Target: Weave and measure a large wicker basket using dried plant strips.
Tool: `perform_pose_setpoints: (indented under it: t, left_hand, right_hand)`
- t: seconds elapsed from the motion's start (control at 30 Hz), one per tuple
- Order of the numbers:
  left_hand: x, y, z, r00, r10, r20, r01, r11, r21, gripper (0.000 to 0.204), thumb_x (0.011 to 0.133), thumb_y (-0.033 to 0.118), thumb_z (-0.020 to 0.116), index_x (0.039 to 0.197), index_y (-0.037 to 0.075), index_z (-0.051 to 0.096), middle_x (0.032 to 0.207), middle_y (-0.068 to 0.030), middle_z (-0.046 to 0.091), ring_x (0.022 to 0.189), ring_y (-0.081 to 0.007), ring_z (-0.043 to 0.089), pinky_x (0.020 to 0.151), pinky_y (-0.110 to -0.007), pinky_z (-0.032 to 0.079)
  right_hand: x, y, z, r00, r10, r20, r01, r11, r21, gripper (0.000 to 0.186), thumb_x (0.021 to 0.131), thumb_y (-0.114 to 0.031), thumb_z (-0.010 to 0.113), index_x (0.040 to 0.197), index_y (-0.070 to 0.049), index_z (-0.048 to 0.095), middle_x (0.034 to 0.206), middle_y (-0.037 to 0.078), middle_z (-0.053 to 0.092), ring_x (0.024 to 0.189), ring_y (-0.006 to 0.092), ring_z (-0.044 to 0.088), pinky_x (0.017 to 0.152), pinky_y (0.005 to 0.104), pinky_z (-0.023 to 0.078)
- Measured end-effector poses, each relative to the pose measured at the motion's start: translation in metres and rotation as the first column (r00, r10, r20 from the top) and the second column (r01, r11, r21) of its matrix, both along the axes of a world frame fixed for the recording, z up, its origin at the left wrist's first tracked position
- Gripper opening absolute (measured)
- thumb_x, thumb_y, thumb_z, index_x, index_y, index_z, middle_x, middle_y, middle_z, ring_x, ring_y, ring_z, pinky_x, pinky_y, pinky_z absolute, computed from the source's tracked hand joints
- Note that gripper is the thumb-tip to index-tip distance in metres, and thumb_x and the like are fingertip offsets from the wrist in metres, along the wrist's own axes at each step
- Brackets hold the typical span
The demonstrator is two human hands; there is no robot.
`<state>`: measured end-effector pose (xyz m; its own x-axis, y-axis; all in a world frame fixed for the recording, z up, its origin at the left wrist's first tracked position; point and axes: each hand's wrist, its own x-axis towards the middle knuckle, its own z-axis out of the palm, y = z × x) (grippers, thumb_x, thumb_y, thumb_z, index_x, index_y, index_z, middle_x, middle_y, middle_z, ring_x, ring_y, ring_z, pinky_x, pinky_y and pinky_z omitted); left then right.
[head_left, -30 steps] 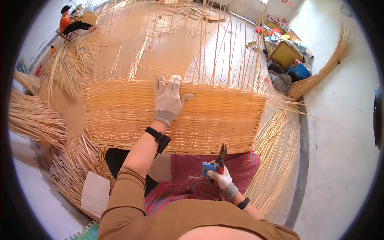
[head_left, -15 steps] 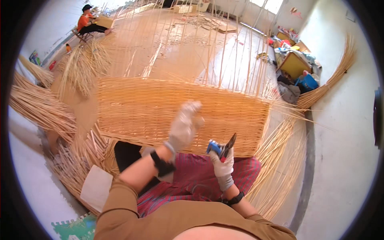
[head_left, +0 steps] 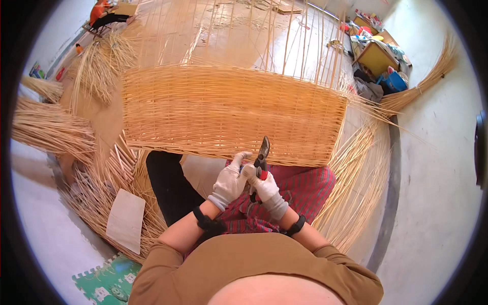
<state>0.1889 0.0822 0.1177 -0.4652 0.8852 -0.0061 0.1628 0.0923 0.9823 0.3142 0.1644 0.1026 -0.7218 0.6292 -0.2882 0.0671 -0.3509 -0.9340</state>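
Note:
My right hand (head_left: 265, 187), in a white glove with a grey cuff, is closed round pruning shears (head_left: 263, 151). Their dark blades point up and away, and a red part shows by the thumb. Against it, my gloved left hand (head_left: 229, 182) is closed, thumb side up. A sliver of blue shows between the two hands; what it belongs to is mostly hidden. Just beyond both hands, a woven wicker panel (head_left: 223, 112) leans across my lap, its near edge by my knees. The blades overlap the panel's lower part from my viewpoint.
Tall upright stakes (head_left: 287, 43) rise from the panel's far edge. Cane bundles lie left (head_left: 53, 129) and right (head_left: 356, 188). A pale sheet (head_left: 125, 221) rests on the left canes. Boxes and a blue bucket (head_left: 392, 81) stand far right. Another person (head_left: 104, 18) sits far left.
My left hand has come down from the panel to meet my right hand. The right hand, with the shears, has moved left. The blue thing has become mostly hidden; the view has tilted down.

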Motion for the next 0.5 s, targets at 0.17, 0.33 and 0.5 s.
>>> perform_pose_setpoints:
  t: [0.17, 0.33, 0.5]
  left_hand:
    - [0.000, -0.003, -0.014, 0.981, -0.163, -0.101, 0.140, 0.969, -0.204, 0.064, 0.098, 0.064, 0.046, 0.127, 0.008, 0.056, 0.091, -0.0169, 0.070, 0.079, -0.0258, 0.068, 0.068, -0.039, 0.053]
    - [-0.023, -0.017, -0.065, 0.930, -0.266, -0.253, 0.164, 0.918, -0.360, 0.046, 0.102, 0.048, 0.047, 0.110, 0.006, 0.062, 0.083, -0.0121, 0.069, 0.072, -0.0253, 0.069, 0.065, -0.039, 0.053]
    - [-0.072, -0.011, -0.060, 0.976, 0.047, 0.211, -0.072, 0.991, 0.112, 0.028, 0.106, 0.023, 0.045, 0.097, 0.002, 0.061, 0.076, -0.0085, 0.064, 0.056, -0.0177, 0.060, 0.054, -0.033, 0.051]
  right_hand:
    - [0.010, 0.024, 0.012, 0.998, -0.055, 0.041, 0.056, 0.998, -0.028, 0.017, 0.096, -0.022, 0.068, 0.097, -0.005, 0.064, 0.072, 0.001, 0.064, 0.056, 0.0119, 0.060, 0.052, 0.0261, 0.046]
    - [0.057, 0.107, 0.052, 0.855, -0.411, -0.316, 0.472, 0.870, 0.145, 0.010, 0.097, -0.015, 0.064, 0.093, -0.007, 0.058, 0.064, 0.002, 0.054, 0.052, 0.0136, 0.052, 0.052, 0.0277, 0.044]
    - [0.136, 0.163, 0.037, 0.772, -0.601, -0.206, 0.635, 0.718, 0.285, 0.017, 0.097, -0.021, 0.067, 0.089, -0.006, 0.064, 0.062, 0.003, 0.059, 0.050, 0.0133, 0.056, 0.047, 0.0286, 0.047]
